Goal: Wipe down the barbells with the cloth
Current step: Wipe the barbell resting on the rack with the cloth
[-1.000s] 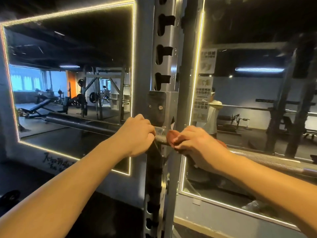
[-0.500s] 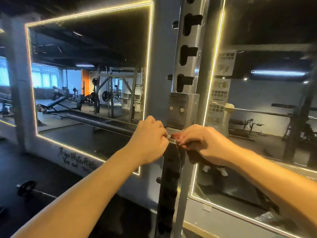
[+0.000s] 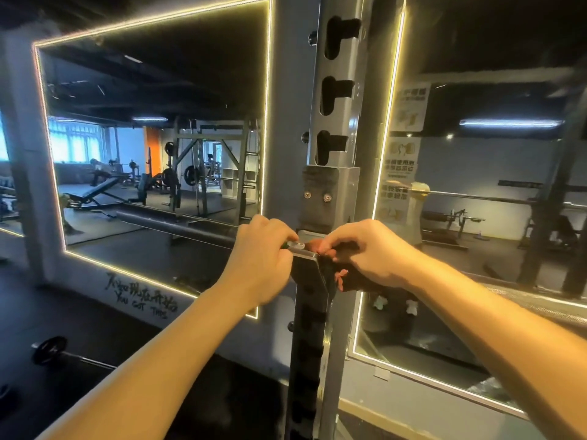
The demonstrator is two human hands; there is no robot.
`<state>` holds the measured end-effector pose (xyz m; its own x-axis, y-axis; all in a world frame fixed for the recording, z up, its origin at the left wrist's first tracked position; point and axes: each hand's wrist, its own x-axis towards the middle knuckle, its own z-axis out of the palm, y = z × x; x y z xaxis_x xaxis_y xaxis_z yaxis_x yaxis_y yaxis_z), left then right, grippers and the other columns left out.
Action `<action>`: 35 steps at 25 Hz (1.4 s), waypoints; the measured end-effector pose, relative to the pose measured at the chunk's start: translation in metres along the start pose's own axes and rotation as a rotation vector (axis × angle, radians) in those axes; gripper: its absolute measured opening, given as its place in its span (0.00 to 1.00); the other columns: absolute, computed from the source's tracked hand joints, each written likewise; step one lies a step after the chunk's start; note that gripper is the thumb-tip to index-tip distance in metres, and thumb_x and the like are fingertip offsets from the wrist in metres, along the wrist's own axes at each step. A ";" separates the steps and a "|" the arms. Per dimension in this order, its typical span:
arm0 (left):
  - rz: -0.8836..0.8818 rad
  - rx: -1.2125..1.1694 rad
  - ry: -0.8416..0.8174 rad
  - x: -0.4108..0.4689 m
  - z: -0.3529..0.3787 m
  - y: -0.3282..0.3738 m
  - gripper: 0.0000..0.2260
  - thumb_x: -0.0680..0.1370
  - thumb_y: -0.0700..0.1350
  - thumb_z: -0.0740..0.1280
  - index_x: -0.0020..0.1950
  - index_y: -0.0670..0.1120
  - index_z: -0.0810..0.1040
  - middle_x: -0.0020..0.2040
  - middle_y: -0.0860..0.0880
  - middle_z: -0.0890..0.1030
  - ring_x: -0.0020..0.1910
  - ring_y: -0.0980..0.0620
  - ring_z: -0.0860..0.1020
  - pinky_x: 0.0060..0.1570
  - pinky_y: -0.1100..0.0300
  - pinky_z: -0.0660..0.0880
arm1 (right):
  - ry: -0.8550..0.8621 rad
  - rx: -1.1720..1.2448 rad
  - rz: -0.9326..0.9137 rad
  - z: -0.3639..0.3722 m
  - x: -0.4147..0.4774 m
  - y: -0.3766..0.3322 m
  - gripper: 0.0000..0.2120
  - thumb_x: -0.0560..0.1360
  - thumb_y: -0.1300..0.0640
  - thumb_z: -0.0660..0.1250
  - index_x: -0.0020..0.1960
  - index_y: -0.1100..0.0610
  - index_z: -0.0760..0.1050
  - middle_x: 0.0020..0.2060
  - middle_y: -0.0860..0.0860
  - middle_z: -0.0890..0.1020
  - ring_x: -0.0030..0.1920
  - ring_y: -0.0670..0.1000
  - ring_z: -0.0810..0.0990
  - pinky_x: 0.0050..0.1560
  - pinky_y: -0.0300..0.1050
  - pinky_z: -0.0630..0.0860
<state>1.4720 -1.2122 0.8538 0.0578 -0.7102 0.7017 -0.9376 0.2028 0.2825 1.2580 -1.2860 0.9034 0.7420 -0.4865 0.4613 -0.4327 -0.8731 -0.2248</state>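
Head view: the left hand (image 3: pixel 263 258) curls around the barbell (image 3: pixel 178 225) beside the rack upright (image 3: pixel 336 90). Just across the upright, the right hand (image 3: pixel 371 252) clutches the dark cloth (image 3: pixel 347 278).

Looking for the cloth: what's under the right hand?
A dark cloth with red patches, gripped by the right hand beside the rack post. The barbell beneath it is hidden, showing bare only further right.

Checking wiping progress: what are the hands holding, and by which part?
Right hand grips a dark cloth bunched on the barbell beside the rack upright; left hand appears curled round the barbell on the upright's other side.
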 end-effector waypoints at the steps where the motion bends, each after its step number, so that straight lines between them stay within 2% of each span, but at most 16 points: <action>1: 0.000 -0.010 0.012 -0.003 0.000 0.002 0.14 0.78 0.41 0.61 0.58 0.51 0.81 0.57 0.55 0.79 0.57 0.54 0.68 0.61 0.55 0.64 | -0.014 -0.045 0.015 -0.006 -0.007 0.001 0.14 0.77 0.65 0.70 0.57 0.50 0.84 0.53 0.43 0.83 0.56 0.43 0.81 0.58 0.40 0.79; 3: 0.003 0.013 0.015 -0.015 -0.004 0.015 0.14 0.76 0.40 0.62 0.58 0.51 0.81 0.56 0.56 0.79 0.57 0.55 0.67 0.60 0.54 0.63 | -0.031 -0.132 0.043 -0.020 -0.027 0.007 0.14 0.77 0.64 0.70 0.58 0.50 0.84 0.52 0.44 0.82 0.55 0.44 0.80 0.56 0.38 0.78; 6: 0.005 0.068 0.011 -0.034 -0.011 0.041 0.16 0.73 0.45 0.60 0.59 0.51 0.79 0.56 0.58 0.77 0.56 0.56 0.66 0.59 0.52 0.64 | -0.019 -0.187 0.084 -0.038 -0.059 0.020 0.12 0.78 0.61 0.71 0.59 0.50 0.84 0.53 0.46 0.84 0.55 0.47 0.81 0.59 0.43 0.80; 11: -0.170 0.117 0.058 -0.039 -0.025 0.074 0.15 0.77 0.42 0.65 0.63 0.49 0.78 0.53 0.55 0.74 0.55 0.54 0.68 0.62 0.50 0.70 | 0.081 0.010 0.013 -0.036 -0.079 0.023 0.13 0.77 0.59 0.73 0.61 0.49 0.83 0.54 0.44 0.83 0.56 0.44 0.80 0.61 0.42 0.78; 15: -0.261 0.151 -0.043 -0.042 -0.024 0.081 0.17 0.78 0.44 0.67 0.68 0.47 0.75 0.61 0.49 0.75 0.58 0.52 0.68 0.59 0.55 0.69 | 0.087 0.146 0.030 -0.038 -0.051 0.015 0.10 0.79 0.54 0.71 0.60 0.49 0.83 0.51 0.43 0.84 0.53 0.43 0.81 0.58 0.42 0.78; 18: -0.226 0.124 -0.049 -0.043 -0.027 0.073 0.18 0.79 0.43 0.67 0.69 0.48 0.73 0.59 0.53 0.71 0.58 0.54 0.67 0.61 0.56 0.67 | -0.002 0.039 -0.029 -0.026 -0.030 0.006 0.11 0.79 0.55 0.71 0.61 0.50 0.83 0.52 0.45 0.84 0.53 0.45 0.81 0.56 0.41 0.79; 20: -0.177 0.131 -0.047 -0.039 -0.029 0.058 0.16 0.79 0.44 0.67 0.67 0.49 0.74 0.61 0.52 0.73 0.60 0.54 0.68 0.64 0.56 0.67 | -0.075 -0.042 -0.033 -0.016 -0.019 0.007 0.13 0.79 0.58 0.70 0.63 0.51 0.82 0.53 0.48 0.84 0.54 0.47 0.82 0.55 0.40 0.79; 22: -0.111 0.174 -0.063 -0.033 -0.027 0.038 0.19 0.78 0.46 0.67 0.69 0.49 0.74 0.66 0.52 0.72 0.65 0.54 0.67 0.69 0.57 0.64 | -0.083 -0.061 -0.009 -0.009 -0.005 0.010 0.14 0.78 0.60 0.70 0.63 0.52 0.82 0.53 0.48 0.84 0.55 0.48 0.82 0.57 0.41 0.80; 25: -0.048 0.141 -0.030 -0.029 -0.018 0.013 0.23 0.78 0.46 0.68 0.73 0.50 0.72 0.70 0.55 0.69 0.69 0.59 0.62 0.69 0.66 0.54 | -0.068 -0.013 0.022 0.000 0.026 0.004 0.13 0.77 0.61 0.71 0.59 0.50 0.84 0.48 0.45 0.85 0.51 0.46 0.83 0.55 0.44 0.82; 28: -0.011 0.086 0.010 -0.030 -0.011 0.002 0.24 0.76 0.44 0.68 0.72 0.52 0.72 0.68 0.59 0.68 0.65 0.65 0.60 0.65 0.73 0.53 | -0.141 0.017 0.015 0.006 0.051 -0.003 0.15 0.76 0.62 0.72 0.60 0.48 0.84 0.48 0.43 0.85 0.51 0.45 0.83 0.55 0.46 0.83; 32: 0.014 0.097 -0.013 -0.027 -0.004 -0.007 0.27 0.72 0.48 0.62 0.73 0.50 0.72 0.68 0.56 0.69 0.68 0.58 0.64 0.66 0.64 0.56 | -0.184 -0.129 -0.017 -0.017 0.026 0.004 0.17 0.76 0.59 0.73 0.61 0.42 0.83 0.52 0.39 0.83 0.54 0.40 0.80 0.57 0.37 0.78; 35: -0.021 0.069 -0.038 -0.027 -0.002 -0.011 0.28 0.75 0.46 0.64 0.76 0.50 0.68 0.72 0.56 0.67 0.71 0.57 0.62 0.71 0.59 0.57 | -0.169 -0.229 0.080 -0.040 -0.005 0.011 0.17 0.76 0.61 0.72 0.57 0.41 0.84 0.46 0.37 0.84 0.51 0.39 0.82 0.56 0.42 0.81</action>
<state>1.4814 -1.1944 0.8330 0.0656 -0.7391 0.6704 -0.9577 0.1419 0.2502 1.2288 -1.2915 0.9331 0.7672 -0.5692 0.2957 -0.5836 -0.8107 -0.0463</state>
